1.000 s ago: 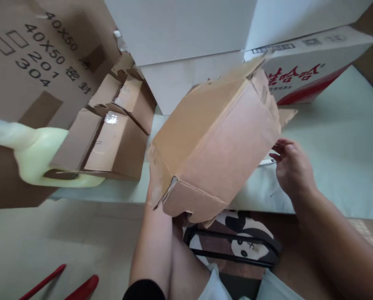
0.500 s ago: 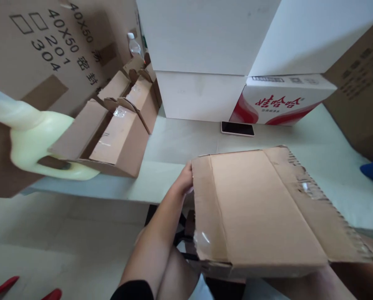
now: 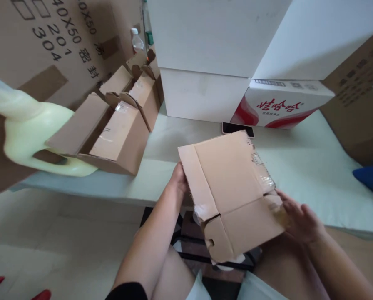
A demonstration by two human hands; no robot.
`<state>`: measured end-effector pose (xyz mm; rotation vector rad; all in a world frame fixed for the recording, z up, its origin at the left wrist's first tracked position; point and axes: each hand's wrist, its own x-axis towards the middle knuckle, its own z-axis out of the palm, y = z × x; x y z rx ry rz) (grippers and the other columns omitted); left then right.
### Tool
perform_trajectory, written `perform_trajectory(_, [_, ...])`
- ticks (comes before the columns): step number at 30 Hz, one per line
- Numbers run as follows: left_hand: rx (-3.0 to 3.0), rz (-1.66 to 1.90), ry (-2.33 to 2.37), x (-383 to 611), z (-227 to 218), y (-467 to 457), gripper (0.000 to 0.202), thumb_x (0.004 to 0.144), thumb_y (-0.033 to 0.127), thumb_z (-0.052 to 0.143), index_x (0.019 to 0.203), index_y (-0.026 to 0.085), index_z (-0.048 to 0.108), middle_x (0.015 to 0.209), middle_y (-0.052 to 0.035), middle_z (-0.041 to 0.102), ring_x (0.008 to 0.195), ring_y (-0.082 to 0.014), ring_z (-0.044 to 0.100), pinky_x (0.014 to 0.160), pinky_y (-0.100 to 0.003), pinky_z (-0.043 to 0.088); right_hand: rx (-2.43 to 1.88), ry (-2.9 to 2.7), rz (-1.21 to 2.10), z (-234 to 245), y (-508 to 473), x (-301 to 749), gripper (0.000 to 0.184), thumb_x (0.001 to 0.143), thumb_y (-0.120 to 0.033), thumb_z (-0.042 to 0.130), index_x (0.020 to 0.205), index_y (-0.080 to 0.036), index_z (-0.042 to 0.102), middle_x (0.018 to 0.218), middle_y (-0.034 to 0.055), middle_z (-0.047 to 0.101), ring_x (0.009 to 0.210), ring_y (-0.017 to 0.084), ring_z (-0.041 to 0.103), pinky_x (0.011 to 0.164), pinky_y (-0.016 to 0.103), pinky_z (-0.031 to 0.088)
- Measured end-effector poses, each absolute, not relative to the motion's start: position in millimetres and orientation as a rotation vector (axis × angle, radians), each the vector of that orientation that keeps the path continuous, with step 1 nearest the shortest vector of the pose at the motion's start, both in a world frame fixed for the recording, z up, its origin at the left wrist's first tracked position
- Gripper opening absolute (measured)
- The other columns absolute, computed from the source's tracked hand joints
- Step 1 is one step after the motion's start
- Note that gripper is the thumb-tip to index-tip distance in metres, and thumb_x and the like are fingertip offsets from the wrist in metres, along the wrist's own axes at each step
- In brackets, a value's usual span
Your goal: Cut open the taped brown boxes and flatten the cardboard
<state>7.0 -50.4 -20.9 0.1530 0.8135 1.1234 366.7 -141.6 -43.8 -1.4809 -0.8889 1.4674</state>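
A brown cardboard box [image 3: 227, 179] with tape and torn edges is held tilted over my lap, at the table's near edge. My left hand [image 3: 178, 180] grips its left side, with the fingers partly hidden behind the cardboard. On the opposite side my right hand [image 3: 302, 218] holds the lower right edge beside a taped flap, and its fingertips are hidden too. Behind the box's upper corner lies a phone [image 3: 230, 127] on the table, partly covered by the cardboard.
Small open cartons [image 3: 120, 129] stand in a row at left, beside a pale yellow jug [image 3: 33, 133]. White boxes [image 3: 202, 93] and a red-and-white carton [image 3: 277, 104] line the back of the covered table [image 3: 311, 179]. A blue item [image 3: 372, 179] sits at the right edge.
The cardboard box has turned and tilted, its top moving left and up so it overlaps the phone. My right hand has come into view on its right side.
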Motion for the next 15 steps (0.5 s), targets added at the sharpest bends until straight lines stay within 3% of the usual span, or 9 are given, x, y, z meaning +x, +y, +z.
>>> perform_trajectory(3, [0.144, 1.165, 0.78, 15.0, -26.3, -49.8, 0.026, 0.076, 0.039, 0.066, 0.085, 0.015, 0.073, 0.079, -0.0096, 0.078, 0.093, -0.031, 0.075, 0.093, -0.046, 0.058, -1.453, -0.773, 1.358, -44.6, -160.6, 364.0, 0.052, 0.072, -0.084, 0.054, 0.084, -0.037, 0.073, 0.086, 0.012, 0.076, 0.077, 0.035, 0.074, 0.065, 0.051, 0.058])
perform_trajectory(6, [0.179, 1.193, 0.842, 25.9, -30.9, -50.9, 0.023, 0.073, 0.034, 0.071, 0.086, 0.016, 0.072, 0.08, -0.009, 0.077, 0.096, -0.0309, 0.075, 0.091, -0.046, 0.058, -1.531, -0.903, 1.403, -28.9, -162.8, 356.2, 0.045, 0.062, -0.07, 0.08, 0.072, -0.028, 0.068, 0.057, 0.0046, 0.063, 0.052, 0.025, 0.062, 0.048, 0.039, 0.053])
perform_trajectory(8, [0.241, 1.192, 0.915, 32.5, -31.6, -51.7, 0.021, 0.07, 0.028, 0.072, 0.086, 0.015, 0.071, 0.08, -0.0082, 0.077, 0.091, -0.0291, 0.074, 0.086, -0.043, 0.058, -1.61, -0.911, 1.432, -14.7, -159.1, 355.5, 0.047, 0.058, -0.062, 0.088, 0.065, -0.023, 0.062, 0.047, -0.0002, 0.053, 0.042, 0.016, 0.051, 0.039, 0.029, 0.044])
perform_trajectory(11, [0.443, 1.098, 1.001, 37.9, -27.6, -52.0, 0.015, 0.067, 0.018, 0.072, 0.082, 0.016, 0.069, 0.077, -0.0046, 0.076, 0.078, -0.022, 0.072, 0.074, -0.033, 0.056, -1.677, -0.781, 1.382, 4.6, -156.9, 369.7, 0.062, 0.053, -0.069, 0.088, 0.054, -0.02, 0.049, 0.036, -0.0063, 0.037, 0.031, 0.006, 0.032, 0.031, 0.02, 0.025])
perform_trajectory(13, [0.591, 0.962, 1.013, 37.9, -22.5, -51.7, 0.012, 0.071, 0.018, 0.072, 0.083, 0.017, 0.069, 0.078, -0.004, 0.075, 0.071, -0.0176, 0.07, 0.068, -0.028, 0.053, -1.71, -0.712, 1.22, 15.6, -162.2, 388.5, 0.065, 0.045, -0.069, 0.09, 0.054, -0.02, 0.049, 0.037, -0.0077, 0.038, 0.03, 0.004, 0.029, 0.031, 0.018, 0.023])
perform_trajectory(15, [0.675, 0.859, 1.023, 35.8, -17.6, -51.3, 0.012, 0.078, 0.024, 0.071, 0.088, 0.017, 0.071, 0.083, -0.005, 0.075, 0.07, -0.0152, 0.07, 0.067, -0.027, 0.05, -1.76, -0.712, 0.949, 26.8, -171.6, 411.3, 0.062, 0.04, -0.066, 0.092, 0.059, -0.022, 0.054, 0.044, -0.0056, 0.048, 0.034, 0.006, 0.038, 0.032, 0.021, 0.03])
